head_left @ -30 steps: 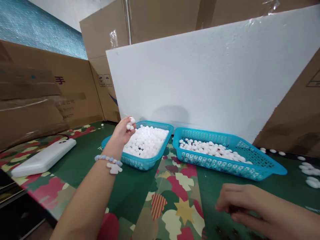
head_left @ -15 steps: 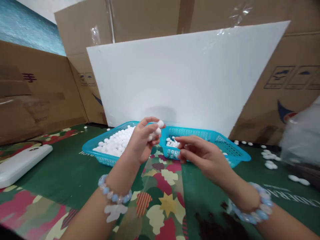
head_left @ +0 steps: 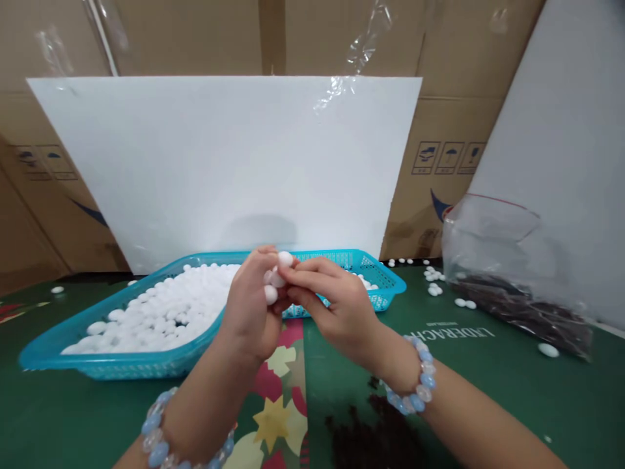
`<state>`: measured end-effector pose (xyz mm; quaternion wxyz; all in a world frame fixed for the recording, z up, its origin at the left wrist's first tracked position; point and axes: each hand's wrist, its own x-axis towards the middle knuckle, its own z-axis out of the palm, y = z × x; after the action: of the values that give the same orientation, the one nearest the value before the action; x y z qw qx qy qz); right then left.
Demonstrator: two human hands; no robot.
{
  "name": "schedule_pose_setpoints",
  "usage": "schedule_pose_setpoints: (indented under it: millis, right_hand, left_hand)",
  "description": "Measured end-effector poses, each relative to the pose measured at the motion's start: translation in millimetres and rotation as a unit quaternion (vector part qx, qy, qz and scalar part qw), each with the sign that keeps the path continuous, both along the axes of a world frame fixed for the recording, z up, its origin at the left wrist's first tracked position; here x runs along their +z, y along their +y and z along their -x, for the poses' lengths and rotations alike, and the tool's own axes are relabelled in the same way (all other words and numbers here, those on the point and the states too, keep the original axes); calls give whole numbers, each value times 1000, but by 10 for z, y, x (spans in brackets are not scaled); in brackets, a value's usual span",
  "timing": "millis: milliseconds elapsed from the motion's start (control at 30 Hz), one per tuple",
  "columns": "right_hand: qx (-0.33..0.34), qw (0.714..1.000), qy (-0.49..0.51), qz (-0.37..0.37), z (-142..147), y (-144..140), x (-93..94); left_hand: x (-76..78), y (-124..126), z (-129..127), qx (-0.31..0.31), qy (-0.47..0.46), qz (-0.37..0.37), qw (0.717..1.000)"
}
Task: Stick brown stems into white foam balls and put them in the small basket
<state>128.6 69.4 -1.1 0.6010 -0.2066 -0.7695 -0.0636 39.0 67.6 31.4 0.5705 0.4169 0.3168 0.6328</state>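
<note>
My left hand point(head_left: 254, 306) is curled around several small white balls point(head_left: 271, 295), which show between its thumb and fingers. My right hand point(head_left: 339, 303) meets it from the right, thumb and fingers pinched together against these balls. What lies between the right fingertips is hidden. Behind my left wrist, a blue plastic basket point(head_left: 195, 368) holds a heap of similar white balls point(head_left: 161, 312). Beyond my right hand stands a second blue basket point(head_left: 388, 277), partly covered by the hands, with some white pieces point(head_left: 365, 283) inside.
A clear plastic bag point(head_left: 517, 286) of dark brown bits lies at the right. Loose white pieces point(head_left: 463, 303) are scattered near it. Dark bits point(head_left: 371, 436) lie on the green surface in front. A white board point(head_left: 254, 163) leans against cardboard boxes point(head_left: 332, 39) at the back.
My right hand has moved from beside my left hand to touch the balls in it. The camera view has turned rightward, bringing the bag more fully into sight.
</note>
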Motion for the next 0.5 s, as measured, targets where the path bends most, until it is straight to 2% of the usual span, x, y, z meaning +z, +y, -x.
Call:
schedule_pose_setpoints:
  millis: [100, 200, 333, 500]
  right_hand:
    - [14, 1000, 3, -8, -28, 27, -26]
    - [76, 992, 83, 55, -42, 50, -63]
    - [196, 932, 248, 178, -72, 53, -75]
    - [285, 879, 282, 258, -126, 3, -24]
  left_hand:
    - [-23, 4, -19, -30, 2, -14, 999]
    - [-49, 21, -23, -81, -15, -32, 996]
    - [-60, 39, -11, -128, -40, -54, 990]
    - [-65, 37, 21, -127, -38, -46, 990]
